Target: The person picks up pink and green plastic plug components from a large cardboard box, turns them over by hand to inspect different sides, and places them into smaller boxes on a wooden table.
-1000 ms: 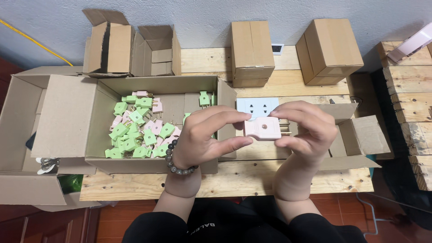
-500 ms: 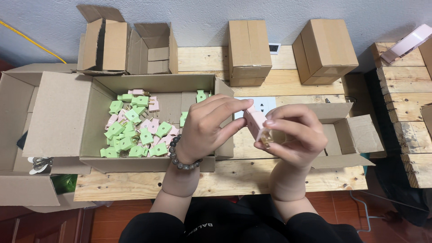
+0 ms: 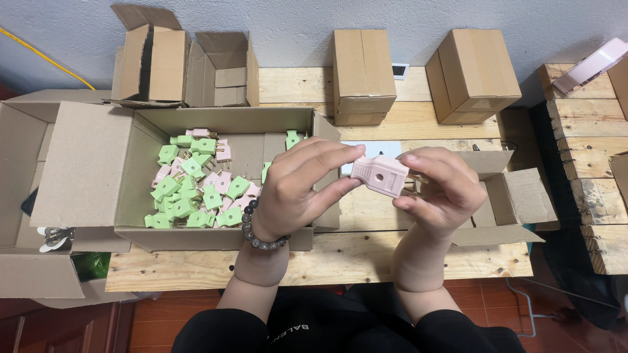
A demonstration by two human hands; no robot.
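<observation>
Tilted since before, pink plug (image 3: 381, 175) sits clamped in both grips beside open box (image 3: 140, 147) of plugs (image 3: 196, 193).

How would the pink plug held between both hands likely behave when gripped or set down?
The pink plug looks like rigid moulded plastic, so probably stiff and light. Its flat faces suggest it won't roll. Fingertips of the left hand and right hand alone hold it, so likely not slippery.

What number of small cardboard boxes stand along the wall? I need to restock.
4: two open boxes at back left, two closed ones at back centre and right. None looks hidden.
</observation>
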